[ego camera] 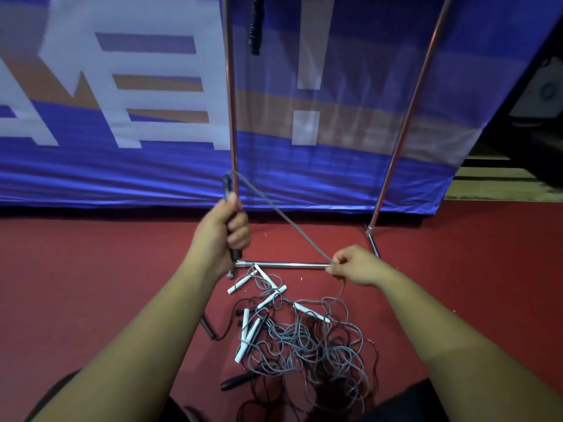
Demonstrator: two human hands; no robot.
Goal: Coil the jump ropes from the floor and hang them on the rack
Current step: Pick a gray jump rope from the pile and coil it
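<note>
Plainly, the left hand (225, 233) is clenched round a handle (226, 187), and the right hand (356, 266) pinches its cord (304, 238). The cord trails into the pile (304, 336) on the floor (91, 269) by the rack (289, 265). Pulling further could lift other ropes or tighten a knot.

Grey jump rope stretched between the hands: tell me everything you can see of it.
A thin grey cord with a dark handle. The left hand grips the handle upright; the cord leaves its top and runs taut, slanting down to the right hand, which pinches it. Below, it drops into the tangled pile on the red floor.
</note>
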